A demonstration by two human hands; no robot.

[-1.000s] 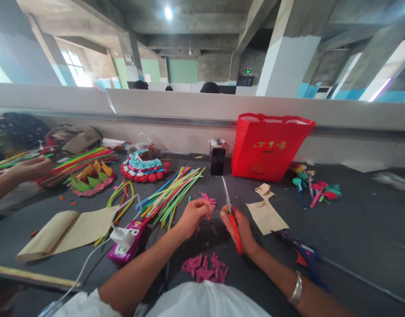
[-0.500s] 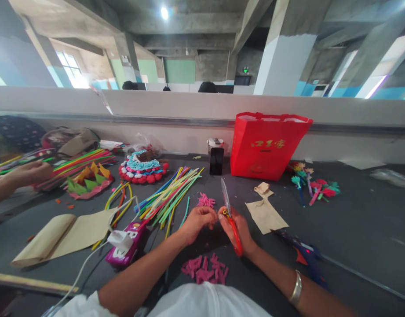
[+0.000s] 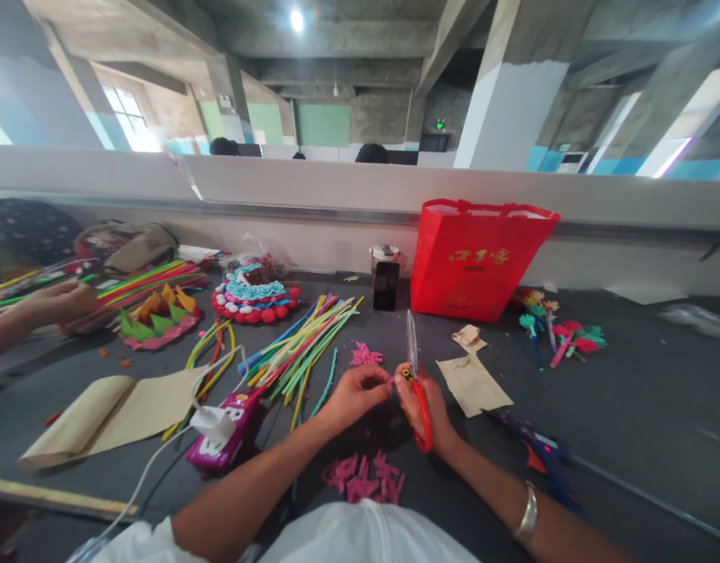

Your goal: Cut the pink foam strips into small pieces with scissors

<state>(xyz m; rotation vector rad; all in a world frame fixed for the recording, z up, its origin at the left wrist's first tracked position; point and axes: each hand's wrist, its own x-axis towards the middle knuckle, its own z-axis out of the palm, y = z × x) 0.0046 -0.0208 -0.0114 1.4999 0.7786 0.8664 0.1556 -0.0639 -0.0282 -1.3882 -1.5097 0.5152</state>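
My right hand (image 3: 437, 408) is wrapped round red-handled scissors (image 3: 422, 426), their blades pointing up and away from me. Its thumb and fingertips also meet the end of a small pink piece (image 3: 391, 381). My left hand (image 3: 355, 397) pinches the other end of that piece between thumb and forefinger. Just beyond my left hand lies a small heap of curled pink pieces (image 3: 367, 354). Nearer my body, below both hands, is a larger pile of short pink strips (image 3: 368, 478).
Colourful pipe cleaners (image 3: 309, 344) and a purple power strip (image 3: 224, 434) lie left. A phone (image 3: 386, 285) and red bag (image 3: 482, 262) stand behind. At right are brown paper (image 3: 474, 383), a glue gun (image 3: 541, 450) and pipe-cleaner flowers (image 3: 571, 336). Another person's hand (image 3: 66, 301) is far left.
My right hand has shifted slightly right with the scissors, whose blades now point more upright. My left fingers have stretched toward it, and the pink piece now shows between the hands.
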